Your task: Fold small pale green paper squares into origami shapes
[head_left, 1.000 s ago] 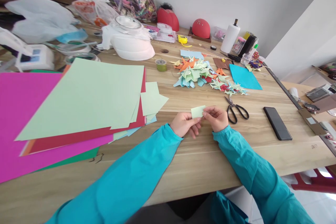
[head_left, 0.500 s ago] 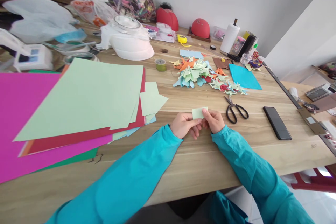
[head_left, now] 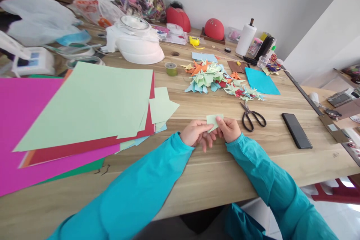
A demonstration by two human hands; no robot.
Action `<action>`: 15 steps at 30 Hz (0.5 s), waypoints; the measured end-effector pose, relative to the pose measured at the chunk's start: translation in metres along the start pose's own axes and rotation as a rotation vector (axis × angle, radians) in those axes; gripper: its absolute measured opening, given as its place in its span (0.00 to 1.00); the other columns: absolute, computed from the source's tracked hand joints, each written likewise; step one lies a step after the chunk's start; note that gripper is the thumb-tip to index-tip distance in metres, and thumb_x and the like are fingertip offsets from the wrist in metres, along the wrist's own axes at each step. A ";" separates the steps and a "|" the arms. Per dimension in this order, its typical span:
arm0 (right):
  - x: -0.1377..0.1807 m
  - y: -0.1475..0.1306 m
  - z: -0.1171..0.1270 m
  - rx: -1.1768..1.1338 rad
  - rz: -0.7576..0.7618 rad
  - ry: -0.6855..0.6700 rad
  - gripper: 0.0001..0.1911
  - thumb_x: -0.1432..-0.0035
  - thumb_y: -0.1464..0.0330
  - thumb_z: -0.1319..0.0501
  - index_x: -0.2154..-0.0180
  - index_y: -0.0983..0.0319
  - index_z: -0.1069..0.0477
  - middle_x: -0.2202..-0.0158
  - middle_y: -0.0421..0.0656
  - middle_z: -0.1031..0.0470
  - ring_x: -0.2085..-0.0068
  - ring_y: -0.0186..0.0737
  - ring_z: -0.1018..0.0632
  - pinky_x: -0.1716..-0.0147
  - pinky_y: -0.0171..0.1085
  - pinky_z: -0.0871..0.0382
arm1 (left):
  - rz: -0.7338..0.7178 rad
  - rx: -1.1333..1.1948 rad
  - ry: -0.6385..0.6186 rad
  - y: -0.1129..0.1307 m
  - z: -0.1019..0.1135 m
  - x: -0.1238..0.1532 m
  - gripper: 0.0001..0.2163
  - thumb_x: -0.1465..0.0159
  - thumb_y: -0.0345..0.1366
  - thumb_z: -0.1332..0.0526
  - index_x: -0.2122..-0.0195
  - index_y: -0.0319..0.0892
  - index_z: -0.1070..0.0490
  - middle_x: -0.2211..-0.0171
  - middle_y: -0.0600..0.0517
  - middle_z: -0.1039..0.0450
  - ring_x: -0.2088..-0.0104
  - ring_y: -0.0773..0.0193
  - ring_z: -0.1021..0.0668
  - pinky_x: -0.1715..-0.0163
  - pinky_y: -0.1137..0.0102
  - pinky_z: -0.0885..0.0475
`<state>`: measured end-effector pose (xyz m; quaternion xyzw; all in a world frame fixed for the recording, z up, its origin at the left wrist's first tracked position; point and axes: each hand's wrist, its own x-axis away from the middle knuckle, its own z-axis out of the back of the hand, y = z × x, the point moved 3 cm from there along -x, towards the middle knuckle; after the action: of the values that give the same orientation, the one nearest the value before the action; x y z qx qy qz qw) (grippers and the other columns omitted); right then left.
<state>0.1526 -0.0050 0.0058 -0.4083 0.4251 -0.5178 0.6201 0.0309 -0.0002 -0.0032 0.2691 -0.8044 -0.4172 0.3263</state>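
Observation:
A small pale green paper piece (head_left: 213, 120) is pinched between both my hands just above the wooden table (head_left: 213, 172). My left hand (head_left: 197, 134) grips its left side with fingers curled under it. My right hand (head_left: 230, 129) pinches its right edge with thumb and fingers pressed together. Both arms wear teal sleeves. Black scissors (head_left: 251, 115) lie just right of my right hand. A heap of folded paper shapes (head_left: 213, 78) in green, blue, orange and red lies beyond my hands.
A stack of large coloured sheets (head_left: 73, 116) covers the left of the table, pale green on top. A black phone (head_left: 296, 130) lies at the right. A blue sheet (head_left: 261, 81), white tub (head_left: 137, 45), paper roll (head_left: 245, 40) and clutter fill the back.
The paper piece has tilted and folded slightly between my fingers. My left fingers have spread a little beneath it. My right hand edged left, closer to the left hand.

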 end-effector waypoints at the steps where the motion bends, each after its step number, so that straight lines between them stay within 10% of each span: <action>1: 0.000 0.000 0.000 0.013 0.006 0.003 0.30 0.48 0.49 0.51 0.90 0.62 0.44 0.92 0.36 0.43 0.88 0.26 0.41 0.85 0.30 0.46 | -0.015 -0.017 0.033 0.000 0.000 0.000 0.13 0.52 0.41 0.36 0.77 0.34 0.32 0.81 0.49 0.29 0.84 0.64 0.27 0.92 0.74 0.32; 15: 0.002 0.001 -0.003 -0.059 -0.033 -0.050 0.28 0.51 0.49 0.47 0.90 0.63 0.41 0.93 0.36 0.41 0.89 0.26 0.41 0.89 0.29 0.47 | -0.035 -0.006 0.117 -0.001 -0.003 0.002 0.08 0.54 0.33 0.33 0.77 0.33 0.30 0.82 0.51 0.29 0.83 0.65 0.25 0.83 0.70 0.27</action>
<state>0.1501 -0.0069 0.0032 -0.4463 0.4178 -0.5045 0.6097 0.0323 -0.0037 -0.0023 0.3060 -0.7780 -0.4086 0.3661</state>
